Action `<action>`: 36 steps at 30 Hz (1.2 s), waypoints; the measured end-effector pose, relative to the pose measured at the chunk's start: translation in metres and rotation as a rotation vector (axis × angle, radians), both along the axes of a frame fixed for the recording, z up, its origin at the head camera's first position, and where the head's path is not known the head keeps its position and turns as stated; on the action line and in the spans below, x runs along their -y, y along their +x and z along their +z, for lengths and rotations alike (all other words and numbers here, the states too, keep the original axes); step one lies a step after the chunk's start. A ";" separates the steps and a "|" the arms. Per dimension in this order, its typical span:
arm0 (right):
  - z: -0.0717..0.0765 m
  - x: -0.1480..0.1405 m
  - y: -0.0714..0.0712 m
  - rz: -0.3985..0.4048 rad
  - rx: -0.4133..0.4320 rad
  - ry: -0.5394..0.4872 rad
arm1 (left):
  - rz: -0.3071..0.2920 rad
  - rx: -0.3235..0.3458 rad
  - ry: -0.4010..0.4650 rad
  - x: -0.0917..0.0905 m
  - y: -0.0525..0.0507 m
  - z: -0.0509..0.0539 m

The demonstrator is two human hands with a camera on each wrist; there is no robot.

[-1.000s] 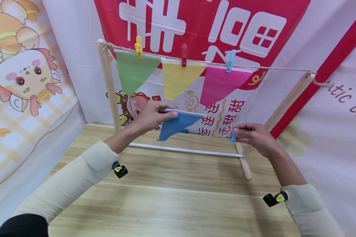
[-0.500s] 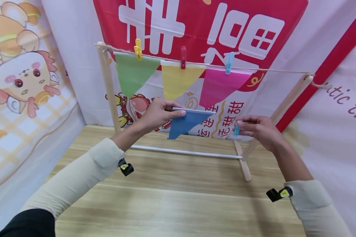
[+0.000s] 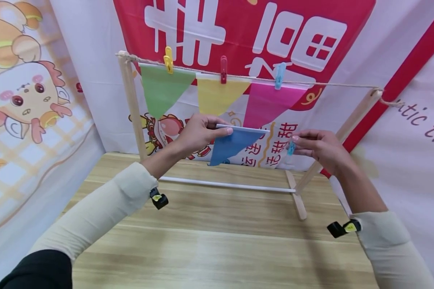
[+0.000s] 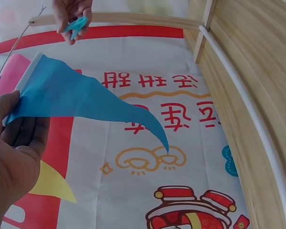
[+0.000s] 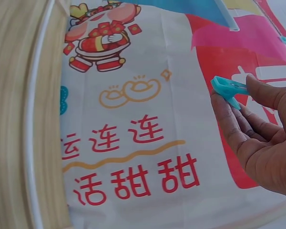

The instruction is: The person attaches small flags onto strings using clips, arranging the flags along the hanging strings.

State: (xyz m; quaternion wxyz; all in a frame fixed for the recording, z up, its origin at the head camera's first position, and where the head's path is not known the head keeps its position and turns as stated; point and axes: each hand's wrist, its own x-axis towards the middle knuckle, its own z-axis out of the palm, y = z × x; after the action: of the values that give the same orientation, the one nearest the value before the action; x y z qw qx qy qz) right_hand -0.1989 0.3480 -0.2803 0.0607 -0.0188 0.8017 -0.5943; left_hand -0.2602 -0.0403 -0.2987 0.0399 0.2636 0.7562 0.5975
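Observation:
A blue triangular flag (image 3: 235,142) with a white top edge is pinched by its left end between the thumb and fingers of my left hand (image 3: 202,134). In the left wrist view the flag (image 4: 81,90) hangs with its tip curling. My right hand (image 3: 320,148) pinches a light-blue clothespin (image 3: 291,148) to the right of the flag; the right wrist view shows this clothespin (image 5: 229,88) between thumb and fingers. Above both hands runs a twine line (image 3: 340,85). On it hang a green flag (image 3: 164,88), a yellow flag (image 3: 218,94) and a pink flag (image 3: 271,102).
A yellow clothespin (image 3: 168,60), a red clothespin (image 3: 223,70) and another blue clothespin (image 3: 280,75) grip the hanging flags. Wooden posts (image 3: 132,108) hold the line, with a white rod (image 3: 224,184) low between them. The stand rests on a wooden table (image 3: 209,249) before a printed backdrop.
My left hand has carried the blue flag right and slightly up. My right hand, holding the clothespin, has risen and shifted a little right. The hanging flags stay on the line.

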 end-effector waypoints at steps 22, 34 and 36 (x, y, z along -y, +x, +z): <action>0.030 0.007 -0.002 -0.052 -0.073 0.073 | -0.029 -0.034 0.062 -0.013 -0.003 0.022; 0.051 0.005 0.000 -0.052 -0.117 0.074 | 0.042 -0.038 0.059 -0.025 -0.004 0.033; 0.056 0.005 0.000 -0.050 -0.121 0.054 | 0.042 -0.036 0.064 -0.027 -0.005 0.034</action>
State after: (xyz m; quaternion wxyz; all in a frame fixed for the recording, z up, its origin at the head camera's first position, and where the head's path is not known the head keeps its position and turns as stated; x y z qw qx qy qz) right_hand -0.1988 0.3427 -0.2244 -0.0023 -0.0329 0.8199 -0.5716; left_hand -0.2655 -0.0137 -0.2648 0.0053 0.2593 0.7426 0.6174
